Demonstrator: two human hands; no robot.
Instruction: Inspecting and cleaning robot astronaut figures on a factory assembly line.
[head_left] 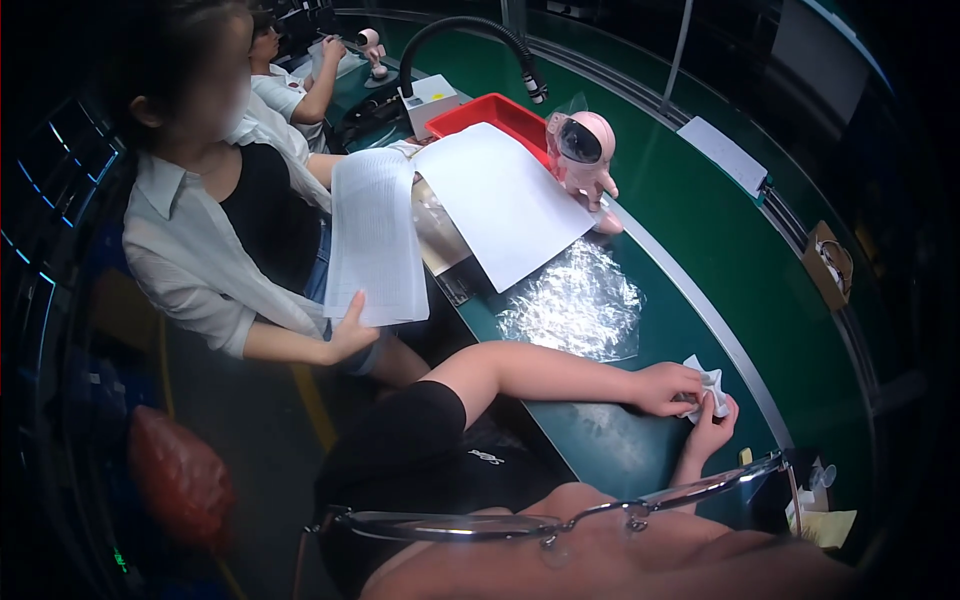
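Note:
Over the right part of the green worktop (650, 452), my left hand (666, 388) and my right hand (712, 432) meet on a small crumpled white wipe (716, 385). The fingers of both hands are bent and pinch it; whether it is paper or cloth I cannot tell. Part of it is hidden behind the fingers. Beyond my left forearm lies a shiny heap of clear plastic bags (580, 305). Farther off, a pink device with a dark oval front (592, 145) stands by the worktop's far edge.
A person in a white shirt (190, 250) on my left holds printed sheets (375, 240). A large white sheet (500, 195) lies before a red tray (490, 115). A black flexible hose (465, 22) arches above. A second person (290, 95) sits beyond. Small items (822, 515) lie lower right.

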